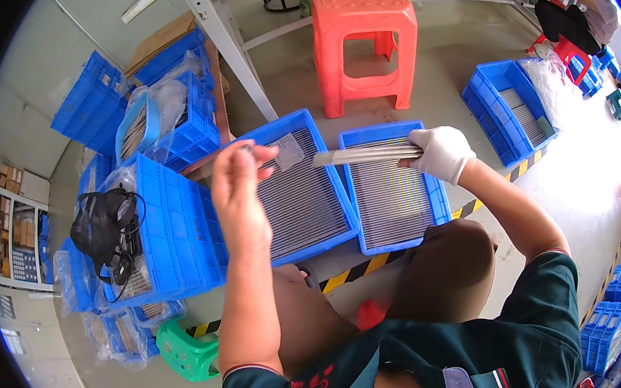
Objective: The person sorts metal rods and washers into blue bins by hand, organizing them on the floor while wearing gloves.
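Observation:
My right hand, in a white glove, is closed round one end of a small bundle of thin grey metal rods. The bundle lies level above two blue crates and points left. My bare left hand is raised over the edge of the left crate, apart from the bundle. Its fingers are curled, and a small dark bit at the fingertips is too small to name. Rows of similar rods fill the left crate, with a clear label bag on top. The right crate also holds rods in rows.
Blue crates are stacked at my left, with a black bag on them. A red stool stands ahead, and a green stool near my left. Another rod crate is at right. A person sits far right.

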A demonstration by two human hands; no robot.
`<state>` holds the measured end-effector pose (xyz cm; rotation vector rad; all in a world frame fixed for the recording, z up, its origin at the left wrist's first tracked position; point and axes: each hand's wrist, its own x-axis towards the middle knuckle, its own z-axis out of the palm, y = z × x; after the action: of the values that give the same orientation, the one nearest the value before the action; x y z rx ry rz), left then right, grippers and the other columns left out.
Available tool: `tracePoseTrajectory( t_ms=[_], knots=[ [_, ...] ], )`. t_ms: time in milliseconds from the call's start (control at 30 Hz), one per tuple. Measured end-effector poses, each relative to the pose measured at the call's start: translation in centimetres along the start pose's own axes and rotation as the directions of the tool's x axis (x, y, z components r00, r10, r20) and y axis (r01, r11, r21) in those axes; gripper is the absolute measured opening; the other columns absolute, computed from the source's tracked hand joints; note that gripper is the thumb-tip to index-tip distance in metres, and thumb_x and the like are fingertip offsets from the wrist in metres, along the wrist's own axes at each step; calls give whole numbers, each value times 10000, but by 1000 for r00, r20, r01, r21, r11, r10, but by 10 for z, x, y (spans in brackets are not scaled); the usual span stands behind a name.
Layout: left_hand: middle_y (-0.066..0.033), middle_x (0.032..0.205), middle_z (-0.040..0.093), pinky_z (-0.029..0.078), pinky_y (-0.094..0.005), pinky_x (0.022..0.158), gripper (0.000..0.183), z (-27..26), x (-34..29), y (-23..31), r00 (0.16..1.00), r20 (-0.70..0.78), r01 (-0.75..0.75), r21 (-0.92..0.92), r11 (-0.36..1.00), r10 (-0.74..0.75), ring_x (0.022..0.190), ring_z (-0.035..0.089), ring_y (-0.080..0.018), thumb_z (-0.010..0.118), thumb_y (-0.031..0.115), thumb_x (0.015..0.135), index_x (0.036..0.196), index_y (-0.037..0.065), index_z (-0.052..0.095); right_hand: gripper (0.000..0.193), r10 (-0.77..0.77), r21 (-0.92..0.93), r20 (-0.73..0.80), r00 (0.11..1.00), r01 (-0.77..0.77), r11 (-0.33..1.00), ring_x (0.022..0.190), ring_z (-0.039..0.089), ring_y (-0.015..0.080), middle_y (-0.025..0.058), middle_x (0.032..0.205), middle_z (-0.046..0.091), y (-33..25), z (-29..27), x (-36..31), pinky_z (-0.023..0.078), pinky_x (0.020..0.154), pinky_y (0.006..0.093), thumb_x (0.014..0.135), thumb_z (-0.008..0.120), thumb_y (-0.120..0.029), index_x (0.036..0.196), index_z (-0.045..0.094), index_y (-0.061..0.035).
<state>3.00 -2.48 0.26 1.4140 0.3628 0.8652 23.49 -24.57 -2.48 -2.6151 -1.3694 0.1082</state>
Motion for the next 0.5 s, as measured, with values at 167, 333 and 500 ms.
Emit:
tracePoseTrajectory(
  t_ms=[167,333,500],
  knots=[
    [-95,909,640,452,-293,726,264,-11,-12,9,979,41,202,-114,973,-199,916,613,-220,466,275,957,1059,43,540,462,395,-27,77,915,-394,919,780,635,318,135,788,657,67,63,5,497,706,399,729,635,-537,805,635,-81],
    [-100,882,626,447,-305,723,287,-16,-21,12,963,16,269,-24,963,-269,888,608,-241,447,275,961,1066,22,529,543,554,-39,312,772,-572,819,867,634,315,147,898,665,109,139,25,489,763,391,745,588,-589,908,663,-76],
    [-120,872,610,441,-320,721,310,-8,-19,10,957,-35,289,53,956,-287,830,591,-242,412,279,970,1071,5,518,519,496,7,416,763,-547,837,868,632,311,139,889,663,128,186,59,486,775,391,725,639,-552,915,645,-70]
  ],
)
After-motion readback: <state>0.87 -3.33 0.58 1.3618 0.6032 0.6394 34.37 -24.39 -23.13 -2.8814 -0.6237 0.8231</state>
